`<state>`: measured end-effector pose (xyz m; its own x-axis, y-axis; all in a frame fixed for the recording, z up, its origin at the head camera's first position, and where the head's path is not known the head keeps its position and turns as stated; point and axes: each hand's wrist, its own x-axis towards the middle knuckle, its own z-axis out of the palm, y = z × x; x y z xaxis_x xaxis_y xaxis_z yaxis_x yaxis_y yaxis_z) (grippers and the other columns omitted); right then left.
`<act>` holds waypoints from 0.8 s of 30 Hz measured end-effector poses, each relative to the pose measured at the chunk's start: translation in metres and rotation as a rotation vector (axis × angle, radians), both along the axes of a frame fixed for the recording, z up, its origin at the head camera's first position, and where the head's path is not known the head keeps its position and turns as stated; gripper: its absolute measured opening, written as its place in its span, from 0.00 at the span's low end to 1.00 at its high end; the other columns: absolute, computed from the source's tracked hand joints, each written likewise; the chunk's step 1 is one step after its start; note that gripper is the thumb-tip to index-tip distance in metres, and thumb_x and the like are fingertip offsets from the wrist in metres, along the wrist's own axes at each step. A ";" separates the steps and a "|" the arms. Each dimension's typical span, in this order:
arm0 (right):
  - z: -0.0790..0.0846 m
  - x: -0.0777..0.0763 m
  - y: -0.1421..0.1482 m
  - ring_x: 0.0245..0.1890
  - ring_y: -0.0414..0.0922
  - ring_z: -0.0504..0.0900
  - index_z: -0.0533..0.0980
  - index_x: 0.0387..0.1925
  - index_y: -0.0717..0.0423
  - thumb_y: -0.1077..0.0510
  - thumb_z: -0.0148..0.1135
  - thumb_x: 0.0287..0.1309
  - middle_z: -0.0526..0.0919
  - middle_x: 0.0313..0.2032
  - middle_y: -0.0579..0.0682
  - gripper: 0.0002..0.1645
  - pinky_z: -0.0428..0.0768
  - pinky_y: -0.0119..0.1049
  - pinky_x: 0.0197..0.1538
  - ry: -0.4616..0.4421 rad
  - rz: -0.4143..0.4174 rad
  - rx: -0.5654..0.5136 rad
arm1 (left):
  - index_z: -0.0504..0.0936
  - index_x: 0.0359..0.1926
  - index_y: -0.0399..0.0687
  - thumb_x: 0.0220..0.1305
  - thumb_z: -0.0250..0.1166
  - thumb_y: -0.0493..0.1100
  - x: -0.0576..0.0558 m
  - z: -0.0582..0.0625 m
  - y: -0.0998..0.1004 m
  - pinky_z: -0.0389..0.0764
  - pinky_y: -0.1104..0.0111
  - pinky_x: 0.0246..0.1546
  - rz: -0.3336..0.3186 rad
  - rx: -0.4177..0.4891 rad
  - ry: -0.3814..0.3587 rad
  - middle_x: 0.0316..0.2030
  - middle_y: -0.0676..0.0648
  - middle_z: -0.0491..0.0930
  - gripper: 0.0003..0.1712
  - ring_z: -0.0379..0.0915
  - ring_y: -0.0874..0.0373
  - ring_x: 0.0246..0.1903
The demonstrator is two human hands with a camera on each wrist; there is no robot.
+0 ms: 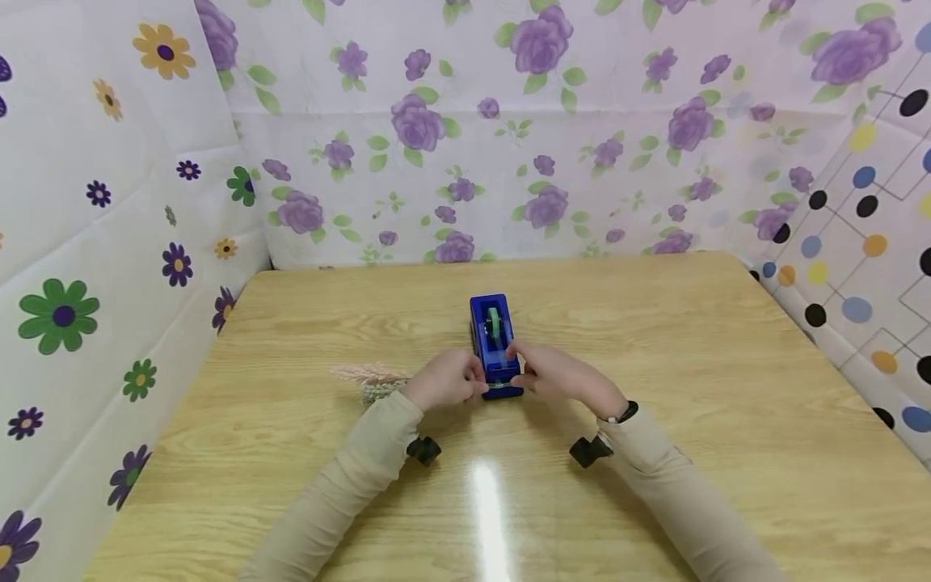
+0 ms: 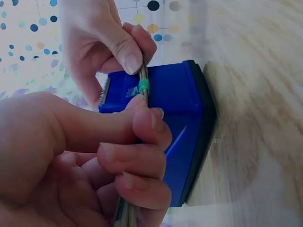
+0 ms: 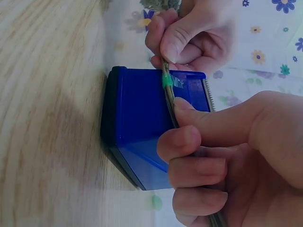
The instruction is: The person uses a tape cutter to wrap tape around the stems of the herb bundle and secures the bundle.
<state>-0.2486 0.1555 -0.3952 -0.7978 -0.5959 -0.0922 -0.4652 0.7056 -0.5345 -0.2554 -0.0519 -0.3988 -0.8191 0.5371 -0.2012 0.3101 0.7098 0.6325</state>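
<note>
A bunch of dried flowers [image 1: 373, 384] lies crosswise, its heads to the left and its thin stems [image 3: 172, 101] running in front of a blue tape dispenser [image 1: 477, 323]. My left hand [image 1: 447, 380] pinches the stems between thumb and fingers on the flower side. Further along, my right hand [image 1: 556, 376] grips the same stems, its fingers curled around them. Between the two hands, a band of green tape [image 2: 144, 85] wraps the stems, with a clear loose end [image 3: 178, 82] sticking out toward the dispenser's toothed cutter [image 3: 209, 94]. The stem ends are partly hidden by the right hand.
A green tape roll [image 1: 494, 323] sits in the dispenser. The wooden table [image 1: 655, 323] spreads out on both sides, with patterned cloth walls [image 1: 473, 186] behind it and at left and right. Black camera mounts [image 1: 424, 450] hang at both wrists.
</note>
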 end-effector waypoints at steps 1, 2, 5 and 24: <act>0.000 -0.001 0.000 0.18 0.37 0.65 0.68 0.52 0.62 0.63 0.58 0.66 0.69 0.18 0.45 0.15 0.63 0.28 0.24 -0.005 -0.002 -0.002 | 0.82 0.31 0.40 0.66 0.63 0.38 0.000 0.001 0.000 0.68 0.73 0.20 0.008 0.000 -0.006 0.22 0.41 0.84 0.07 0.71 0.60 0.17; 0.001 -0.001 0.000 0.18 0.37 0.65 0.68 0.52 0.62 0.63 0.58 0.66 0.69 0.18 0.44 0.15 0.63 0.28 0.24 -0.011 -0.007 -0.005 | 0.83 0.32 0.40 0.66 0.62 0.39 -0.001 0.001 0.000 0.67 0.73 0.20 0.017 -0.003 -0.016 0.23 0.41 0.84 0.07 0.71 0.60 0.17; -0.001 -0.002 -0.001 0.17 0.37 0.65 0.68 0.51 0.62 0.62 0.58 0.66 0.69 0.18 0.44 0.15 0.63 0.28 0.24 0.012 -0.033 -0.012 | 0.83 0.34 0.39 0.67 0.62 0.39 -0.002 0.002 -0.001 0.68 0.73 0.21 0.042 0.015 -0.034 0.25 0.41 0.84 0.07 0.75 0.57 0.20; -0.015 -0.040 -0.018 0.20 0.39 0.70 0.69 0.49 0.64 0.60 0.59 0.66 0.74 0.21 0.49 0.15 0.67 0.29 0.24 0.153 -0.209 -0.069 | 0.83 0.37 0.38 0.66 0.62 0.38 -0.046 0.001 -0.006 0.74 0.73 0.28 0.143 0.060 0.002 0.30 0.39 0.85 0.07 0.83 0.47 0.30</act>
